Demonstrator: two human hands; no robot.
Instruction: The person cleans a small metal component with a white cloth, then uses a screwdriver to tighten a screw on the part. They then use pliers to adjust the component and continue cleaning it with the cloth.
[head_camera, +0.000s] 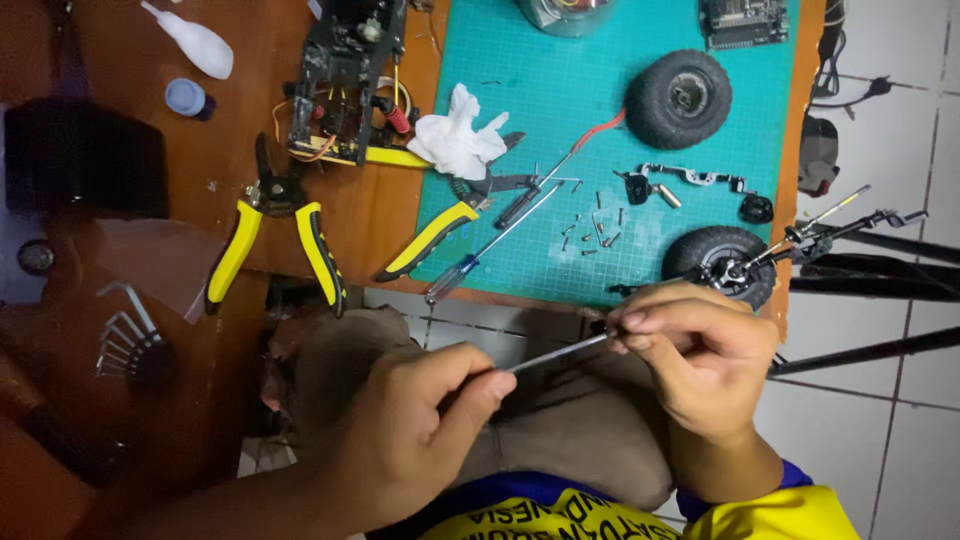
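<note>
The wooden tabletop (360, 215) filled the upper part of the view, and a teal cutting mat (560, 110) covered its right half. A black case (85, 155) sat at the tabletop's left edge, and a partly stripped model-car chassis (345, 85) with loose wires lay just left of the mat. Two black rubber wheels rested on the mat, one wheel (678, 98) near the top and the other wheel (720, 262) at the near right corner. Yellow-handled wire strippers (275, 240) lay on the bare wood, and yellow-handled pliers (445, 225) lay across the mat's left edge beside a crumpled white cloth (458, 140). A clear-handled screwdriver (485, 252) lay slantwise on the mat, next to a scatter of small screws (592, 232). A set of hex keys (125, 340) sat at the lower left. A small blue-capped bottle (187, 98) stood near the far left; its contents could not be seen. Below the tabletop, over the lap, the left hand (420, 420) pinched one end of a thin metal rod (560, 352) between thumb and fingers, and the right hand (690, 350) pinched the other end.
</note>
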